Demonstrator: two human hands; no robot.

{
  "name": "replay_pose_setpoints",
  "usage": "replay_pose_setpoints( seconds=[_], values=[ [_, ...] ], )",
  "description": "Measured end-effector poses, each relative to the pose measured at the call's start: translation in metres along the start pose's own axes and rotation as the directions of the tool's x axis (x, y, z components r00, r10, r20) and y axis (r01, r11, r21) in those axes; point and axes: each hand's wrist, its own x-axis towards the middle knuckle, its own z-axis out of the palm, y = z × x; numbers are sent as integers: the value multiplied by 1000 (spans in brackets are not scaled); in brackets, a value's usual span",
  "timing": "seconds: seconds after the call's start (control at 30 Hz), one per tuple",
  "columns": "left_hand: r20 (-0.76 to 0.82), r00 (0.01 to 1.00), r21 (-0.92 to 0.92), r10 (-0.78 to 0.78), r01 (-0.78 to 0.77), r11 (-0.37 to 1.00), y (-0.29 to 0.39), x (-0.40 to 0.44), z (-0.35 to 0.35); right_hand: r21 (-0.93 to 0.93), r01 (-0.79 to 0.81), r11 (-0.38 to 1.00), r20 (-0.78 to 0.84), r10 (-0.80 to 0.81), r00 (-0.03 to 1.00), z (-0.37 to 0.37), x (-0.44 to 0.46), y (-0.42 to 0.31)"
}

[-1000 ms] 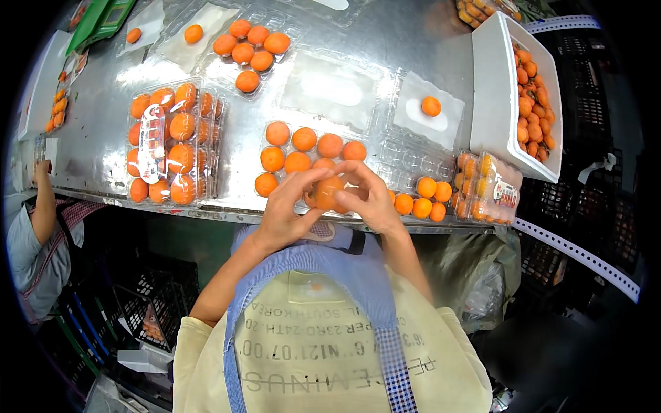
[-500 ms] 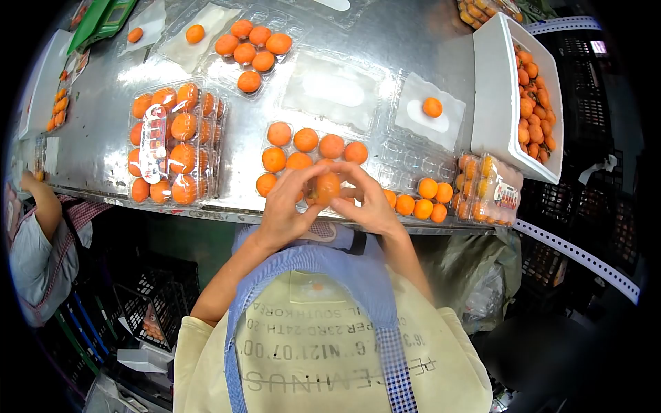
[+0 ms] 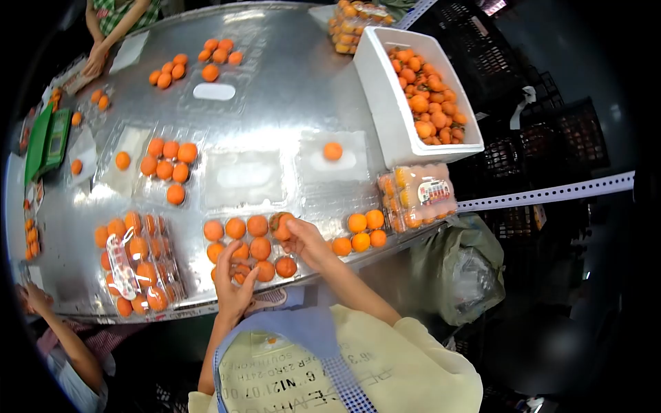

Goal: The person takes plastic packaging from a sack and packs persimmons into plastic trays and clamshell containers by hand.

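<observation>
Mandarins sit in rows in a clear plastic tray (image 3: pixel 226 237) at the table's near edge. My right hand (image 3: pixel 307 242) has its thumb and fingers closed on a mandarin (image 3: pixel 281 226) at the tray's far right corner. Over the near left part of the tray is my left hand (image 3: pixel 233 286), thumb and fingers spread around another mandarin (image 3: pixel 240 273). Whether they touch it I cannot tell. To the right, several loose mandarins (image 3: pixel 360 241) lie in another clear tray. Behind stands an open pack with a white liner (image 3: pixel 246 176).
A white foam box (image 3: pixel 375 89) full of mandarins stands at the right, with a filled pack (image 3: pixel 418 196) in front. Stacked filled packs (image 3: pixel 141 265) stand left. A green scale (image 3: pixel 47 146) is farther left. Other people's arms (image 3: pixel 113 41) show at the far left and lower left.
The view has turned and shifted. My hands, together around one mandarin before, are now apart: the right holds a mandarin at the tray's corner, the left has lowered over the near row.
</observation>
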Motion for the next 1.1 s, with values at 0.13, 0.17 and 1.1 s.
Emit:
replay_pose_setpoints(
  seconds=[0.13,0.17,1.1],
  values=[
    [-23,998,-21,-58,58,998,2,-1,-1,-4,75,997,-144,-75,987,-33,6,-32],
    [-31,997,-17,-77,77,997,4,-2,-2,-50,96,994,-172,-103,980,-38,6,-49],
    [-417,892,-225,-175,85,971,-20,-52,75,-594,372,713,340,-198,920,-38,28,-92]
  ],
)
